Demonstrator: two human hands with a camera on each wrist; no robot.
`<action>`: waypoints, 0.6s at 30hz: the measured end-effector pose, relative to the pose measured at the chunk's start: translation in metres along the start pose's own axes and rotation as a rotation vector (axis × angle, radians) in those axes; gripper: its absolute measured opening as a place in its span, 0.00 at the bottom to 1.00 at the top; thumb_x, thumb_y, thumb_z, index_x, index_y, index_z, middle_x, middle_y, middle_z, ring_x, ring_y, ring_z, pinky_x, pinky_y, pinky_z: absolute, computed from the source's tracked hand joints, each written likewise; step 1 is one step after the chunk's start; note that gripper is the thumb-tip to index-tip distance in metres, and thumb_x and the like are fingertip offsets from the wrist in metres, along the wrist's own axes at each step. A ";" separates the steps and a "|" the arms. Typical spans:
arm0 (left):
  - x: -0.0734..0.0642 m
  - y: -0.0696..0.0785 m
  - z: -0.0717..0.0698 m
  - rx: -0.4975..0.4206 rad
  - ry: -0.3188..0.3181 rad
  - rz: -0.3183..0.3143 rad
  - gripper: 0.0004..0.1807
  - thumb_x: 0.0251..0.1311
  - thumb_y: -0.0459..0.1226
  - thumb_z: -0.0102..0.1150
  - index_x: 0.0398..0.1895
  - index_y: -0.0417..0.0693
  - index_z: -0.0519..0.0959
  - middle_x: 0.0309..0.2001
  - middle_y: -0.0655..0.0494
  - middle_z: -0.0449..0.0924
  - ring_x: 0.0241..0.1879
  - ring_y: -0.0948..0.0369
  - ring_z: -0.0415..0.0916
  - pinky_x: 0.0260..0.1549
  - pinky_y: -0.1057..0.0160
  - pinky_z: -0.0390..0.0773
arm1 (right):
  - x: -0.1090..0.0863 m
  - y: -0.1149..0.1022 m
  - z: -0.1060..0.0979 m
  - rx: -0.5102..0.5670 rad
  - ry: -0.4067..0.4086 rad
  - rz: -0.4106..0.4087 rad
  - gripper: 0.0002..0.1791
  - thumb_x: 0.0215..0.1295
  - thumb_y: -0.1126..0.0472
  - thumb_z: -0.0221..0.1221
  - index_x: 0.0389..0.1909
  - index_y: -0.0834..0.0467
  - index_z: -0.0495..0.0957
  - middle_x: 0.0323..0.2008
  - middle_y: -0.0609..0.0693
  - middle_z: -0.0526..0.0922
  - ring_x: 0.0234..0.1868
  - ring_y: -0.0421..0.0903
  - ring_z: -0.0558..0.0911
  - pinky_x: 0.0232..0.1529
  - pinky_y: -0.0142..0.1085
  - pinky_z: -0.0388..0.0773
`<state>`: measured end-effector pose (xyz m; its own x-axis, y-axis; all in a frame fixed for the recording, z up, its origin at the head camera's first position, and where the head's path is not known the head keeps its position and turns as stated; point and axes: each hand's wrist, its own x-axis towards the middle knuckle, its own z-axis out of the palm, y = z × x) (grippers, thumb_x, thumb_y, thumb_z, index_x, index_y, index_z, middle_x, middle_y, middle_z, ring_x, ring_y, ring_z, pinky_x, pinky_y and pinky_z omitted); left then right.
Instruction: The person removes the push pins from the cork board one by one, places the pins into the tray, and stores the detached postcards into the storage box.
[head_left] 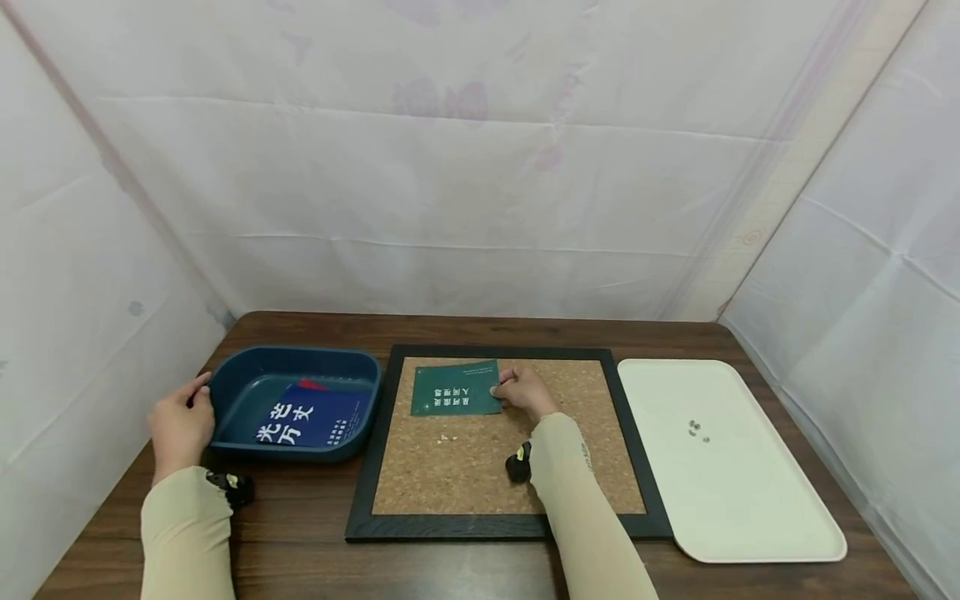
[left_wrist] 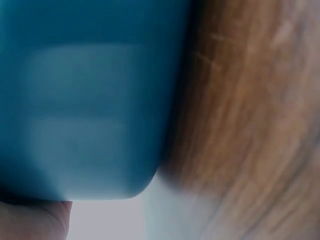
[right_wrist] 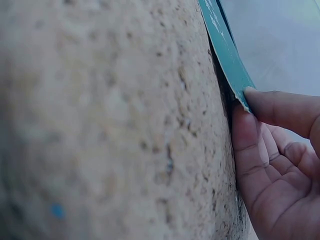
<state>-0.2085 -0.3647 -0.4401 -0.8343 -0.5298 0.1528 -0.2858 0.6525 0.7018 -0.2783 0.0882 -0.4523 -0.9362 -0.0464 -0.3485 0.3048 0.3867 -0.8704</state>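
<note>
Between thumb and forefinger, my right hand pinches the right edge of a green card with white lettering. The card lies over the upper part of a cork board in a black frame. In the right wrist view, the pinched corner of the card bends up slightly off the cork. My left hand grips the left rim of a blue plastic basin. Inside the basin lie a dark blue card with white characters and a bit of something red, mostly covered.
Several tiny pale bits lie on the cork below the green card. A cream tray to the right of the board carries several small shiny pieces. All stand on a brown wooden table; white sheeting hangs behind it.
</note>
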 end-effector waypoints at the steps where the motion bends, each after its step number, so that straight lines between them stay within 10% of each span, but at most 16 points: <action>1: 0.000 0.000 0.000 -0.006 -0.008 -0.010 0.23 0.73 0.37 0.35 0.67 0.43 0.68 0.64 0.33 0.66 0.65 0.36 0.63 0.63 0.40 0.64 | 0.000 0.000 0.000 -0.001 0.004 0.003 0.10 0.62 0.67 0.61 0.43 0.63 0.76 0.31 0.51 0.78 0.30 0.43 0.77 0.31 0.31 0.75; 18: -0.002 0.001 0.002 -0.051 -0.013 -0.059 0.23 0.74 0.38 0.35 0.69 0.45 0.67 0.67 0.36 0.63 0.68 0.39 0.59 0.66 0.42 0.61 | -0.002 0.001 -0.003 0.052 0.015 0.000 0.11 0.61 0.69 0.62 0.44 0.66 0.77 0.39 0.56 0.79 0.31 0.43 0.80 0.30 0.31 0.82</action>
<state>-0.2081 -0.3625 -0.4412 -0.8229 -0.5592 0.1011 -0.3107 0.5917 0.7439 -0.2768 0.0909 -0.4513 -0.9385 -0.0323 -0.3438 0.3134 0.3381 -0.8874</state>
